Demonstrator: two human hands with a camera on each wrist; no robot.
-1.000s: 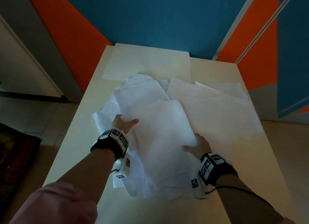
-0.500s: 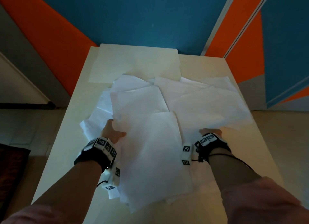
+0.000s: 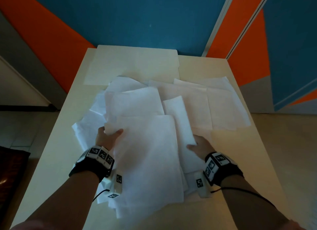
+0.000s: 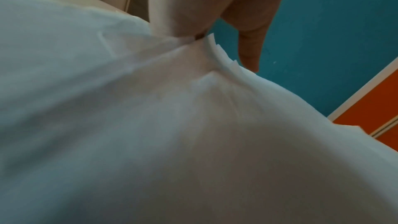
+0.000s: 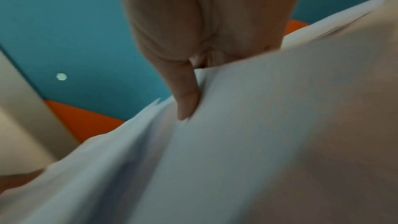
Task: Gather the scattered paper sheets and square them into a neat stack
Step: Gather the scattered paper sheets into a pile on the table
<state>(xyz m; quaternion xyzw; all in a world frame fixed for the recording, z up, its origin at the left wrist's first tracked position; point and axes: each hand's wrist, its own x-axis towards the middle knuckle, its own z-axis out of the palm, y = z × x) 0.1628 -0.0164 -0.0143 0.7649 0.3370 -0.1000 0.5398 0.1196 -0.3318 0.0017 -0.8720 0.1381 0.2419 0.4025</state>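
Head view. Item: paper sheets (image 3: 147,152), white, many, lying overlapped and askew across the middle of a pale table (image 3: 56,144). One bundle is sitting nearest the person, its edges uneven; further sheets (image 3: 223,106) are fanning out toward the right and far side, unaligned with it. A larger pale sheet or board (image 3: 133,65) is lying flat at the far end, partly under the loose ones. Left hand (image 3: 107,138) is gripping the bundle's left edge, thumb on top of the paper, fingers hidden below. Right hand (image 3: 199,146) is at the bundle's right side, thumb on top of a sheet and the fingers out of sight beneath.

Left wrist view. Left hand (image 4: 215,14) is pinching several sheets (image 4: 193,125) together, thumb clamped against the fingers with paper between; stepped sheet edges are showing at the pinch, so the layers are not flush.

Right wrist view, blurred. Right hand (image 5: 204,31) is holding a wad of sheets (image 5: 258,142), thumb pressing down on top, fingers under; the edges are splaying.

Status, as judged: gathering is partly done, with a loose bundle between both hands. Remaining: pulling in the far and right-hand sheets, then tapping the edges flush. Squaring is not yet begun.
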